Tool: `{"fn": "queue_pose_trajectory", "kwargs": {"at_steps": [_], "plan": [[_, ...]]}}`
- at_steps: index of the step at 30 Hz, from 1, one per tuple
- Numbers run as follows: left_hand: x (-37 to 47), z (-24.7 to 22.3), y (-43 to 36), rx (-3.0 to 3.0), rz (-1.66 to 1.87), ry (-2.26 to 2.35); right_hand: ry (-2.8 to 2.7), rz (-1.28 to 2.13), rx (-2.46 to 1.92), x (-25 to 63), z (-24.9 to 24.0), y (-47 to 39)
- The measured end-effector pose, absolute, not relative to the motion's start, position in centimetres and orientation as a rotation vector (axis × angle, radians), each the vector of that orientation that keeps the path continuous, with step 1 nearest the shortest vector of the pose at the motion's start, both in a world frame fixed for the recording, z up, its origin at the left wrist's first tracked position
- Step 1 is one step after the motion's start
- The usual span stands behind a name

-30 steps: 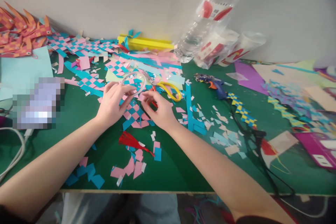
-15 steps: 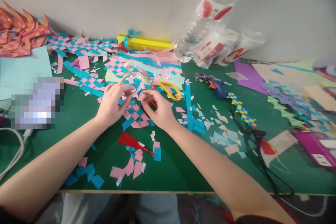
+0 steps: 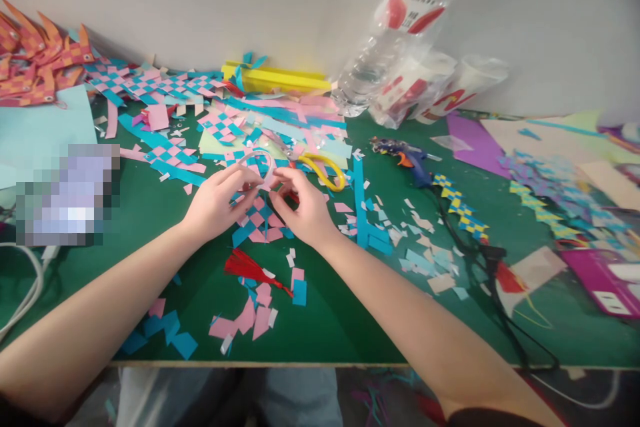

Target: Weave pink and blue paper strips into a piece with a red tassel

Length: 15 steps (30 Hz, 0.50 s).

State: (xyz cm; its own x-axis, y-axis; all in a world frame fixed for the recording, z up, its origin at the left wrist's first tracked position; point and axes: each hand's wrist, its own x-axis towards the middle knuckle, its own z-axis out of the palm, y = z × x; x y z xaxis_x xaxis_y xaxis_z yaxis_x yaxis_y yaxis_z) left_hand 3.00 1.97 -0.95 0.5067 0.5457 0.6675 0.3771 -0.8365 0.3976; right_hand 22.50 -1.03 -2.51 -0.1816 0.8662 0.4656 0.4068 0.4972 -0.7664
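A whitish tape roll (image 3: 267, 161) is pinched in my left hand (image 3: 223, 197), its ring tilted above the paper scraps. My right hand (image 3: 303, 203) is closed in a pinch beside it, thumb and fingers near the roll's edge; what lies between those fingertips is too small to make out. Beneath both hands is a pink and blue woven paper piece (image 3: 256, 217). Scissors with yellow handles (image 3: 327, 172) lie just beyond my right hand. A red tassel (image 3: 250, 268) rests on the table nearer to me.
Green table (image 3: 350, 320) with scattered paper bits. A glue gun (image 3: 413, 160) with a black cord lies right. Behind stand a plastic bottle (image 3: 400, 27) and cups (image 3: 465, 83). At left are a blurred phone (image 3: 73, 193) and orange woven figures (image 3: 40, 63).
My left hand has shifted slightly right with the tape roll, closer to my right fingertips. The roll is tilted differently. My right hand has barely moved.
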Motion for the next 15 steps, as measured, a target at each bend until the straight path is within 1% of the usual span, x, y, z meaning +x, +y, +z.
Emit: {"fn": "queue_pose_trajectory", "kwargs": {"at_steps": [15], "plan": [[3.01, -0.97, 1.88, 2.54, 1.206, 0.804, -1.832, 0.607, -1.107, 22.48, -2.23, -1.05]]}}
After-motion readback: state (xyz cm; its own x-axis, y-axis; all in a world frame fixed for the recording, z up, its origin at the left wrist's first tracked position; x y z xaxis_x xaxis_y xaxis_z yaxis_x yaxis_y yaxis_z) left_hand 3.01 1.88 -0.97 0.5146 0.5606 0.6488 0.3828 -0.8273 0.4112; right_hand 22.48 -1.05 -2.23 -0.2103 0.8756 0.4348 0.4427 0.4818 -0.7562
